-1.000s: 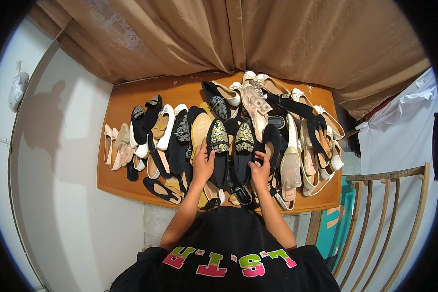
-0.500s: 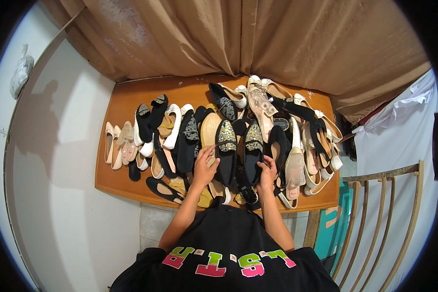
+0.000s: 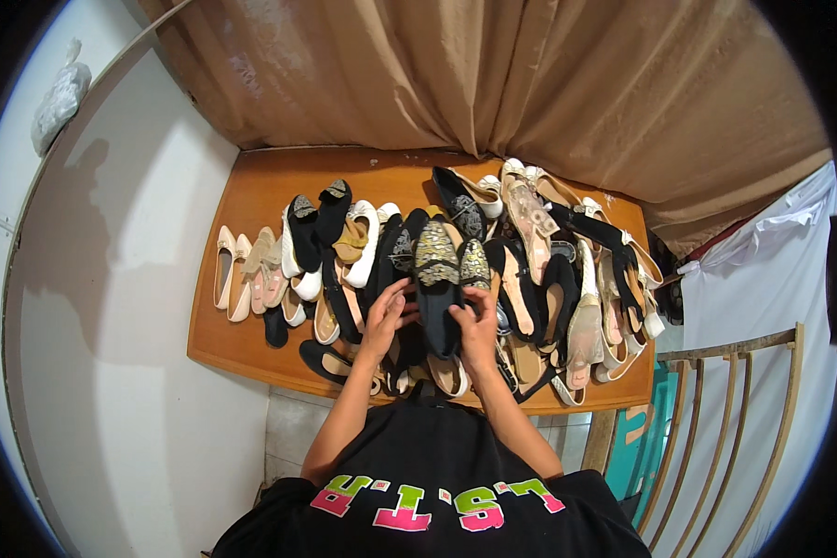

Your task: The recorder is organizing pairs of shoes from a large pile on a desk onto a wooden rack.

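Observation:
A black loafer (image 3: 437, 321) with a gold-studded front is held up over the pile, toe pointing away from me. My left hand (image 3: 387, 323) has curled fingers at its left side. My right hand (image 3: 475, 327) grips at its right side, with the thumb over the shoe's opening. A matching gold-studded loafer (image 3: 474, 264) sits close beside it, partly hidden behind the first shoe and my right fingers. Black flats with patterned fronts (image 3: 401, 249) lie just left of the pair. A black flat with a beige insole (image 3: 521, 302) lies to the right.
Many loose shoes cover the wooden table (image 3: 260, 186), among them cream flats (image 3: 239, 279), white flats (image 3: 363, 251) and a clear-topped mule (image 3: 580, 349). A brown curtain (image 3: 363, 84) hangs behind. The white wall (image 3: 158, 372) is left, a wooden rack (image 3: 744, 409) right.
The two gold-studded loafers have come together; the left one is lifted in front of the right one. My right hand has moved left, closer to my left hand. The view has shifted slightly.

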